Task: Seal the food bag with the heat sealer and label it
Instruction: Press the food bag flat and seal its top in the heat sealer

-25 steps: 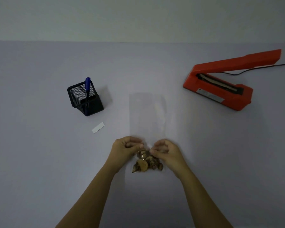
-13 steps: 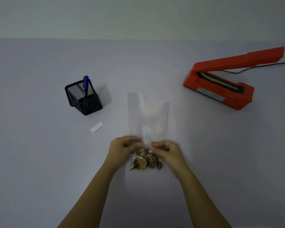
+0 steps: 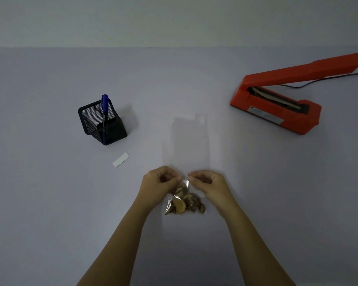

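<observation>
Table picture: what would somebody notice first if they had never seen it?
Probably the bright orange heat sealer at the far right, its arm raised open. Next, the two hands, left and right, pinching a clear food bag with brown pieces at its near end.

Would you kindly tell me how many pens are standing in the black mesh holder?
1: a blue pen stands upright in the mesh holder, left of the bag. A shorter one could be hidden inside.

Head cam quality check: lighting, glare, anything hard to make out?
Head view: dim, even light with soft shadows; small glare glints on the food bag between left hand and right hand; its clear upper part nearly vanishes against the table; heat sealer handle tip slightly blurred.
</observation>
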A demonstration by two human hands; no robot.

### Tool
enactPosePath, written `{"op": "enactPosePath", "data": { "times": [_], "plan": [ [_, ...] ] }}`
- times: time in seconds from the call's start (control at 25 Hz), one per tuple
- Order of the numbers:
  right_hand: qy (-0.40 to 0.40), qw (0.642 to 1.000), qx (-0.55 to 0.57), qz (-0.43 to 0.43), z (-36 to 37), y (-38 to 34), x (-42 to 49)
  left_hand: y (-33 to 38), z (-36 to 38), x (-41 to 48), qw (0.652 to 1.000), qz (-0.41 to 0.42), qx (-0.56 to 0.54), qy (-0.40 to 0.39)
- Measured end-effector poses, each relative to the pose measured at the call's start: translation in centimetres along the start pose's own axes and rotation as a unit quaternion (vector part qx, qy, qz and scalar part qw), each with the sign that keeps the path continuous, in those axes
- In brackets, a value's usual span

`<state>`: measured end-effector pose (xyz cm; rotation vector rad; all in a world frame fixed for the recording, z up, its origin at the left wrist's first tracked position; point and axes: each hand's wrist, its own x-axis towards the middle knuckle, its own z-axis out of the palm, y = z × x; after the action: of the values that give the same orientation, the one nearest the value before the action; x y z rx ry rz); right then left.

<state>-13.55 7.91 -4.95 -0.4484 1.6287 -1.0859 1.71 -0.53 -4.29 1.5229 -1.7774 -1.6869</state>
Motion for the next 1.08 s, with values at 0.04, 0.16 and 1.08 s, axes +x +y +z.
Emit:
{"op": "enactPosePath", "data": {
  "times": [0.04,0.16,1.08],
  "plan": [
    [-0.01,1.0,-0.007,-0.001,-0.3,-0.1,0.0,0.0,0.0,0.0,1.0,0.011,0.015,0.001],
    [-0.015,0.997,-0.078,-0.017,-1.1,-0.2,0.3,0.0,0.1,-0.4,0.996,0.06,0.062,0.036],
    [0.069,0.894,-0.398,-0.196,1.0,0.0,-0.3,0.0,2.0,0.1,0.945,0.14,0.291,0.052]
  ]
}}
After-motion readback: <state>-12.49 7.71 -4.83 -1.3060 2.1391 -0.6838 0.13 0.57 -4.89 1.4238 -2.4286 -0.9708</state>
